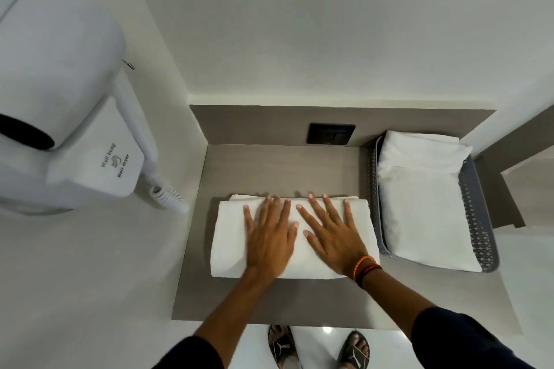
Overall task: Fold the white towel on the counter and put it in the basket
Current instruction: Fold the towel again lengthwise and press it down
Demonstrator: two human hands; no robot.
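A grey-brown matte laminate counter (269, 168) fills a small nook w/ plain white walls on the left, back and right; a low upstand of the same laminate runs along the back and carries a black rectangular switch plate (331, 134). On the left wall hangs a white plastic wall-hung hair dryer (60, 93) w/ a coiled white cord below it. Glossy white floor below the counter edge, w/ two feet in dark sandals.

The folded white terry towel (230, 237) lies flat at the middle of the counter, a thick soft rectangle, long axis running left-right, parallel to the front edge. Just beside its right end sits a grey perforated plastic basket (476, 219), long axis front-to-back, already holding another folded white towel (425, 198).

The left hand (269, 240) and right hand (332, 237) both lie palm-down on the counter towel, fingers splayed and straight, gripping nothing. Orange, red and dark thread bands (367, 269) circle the right wrist; dark sleeves on both arms.
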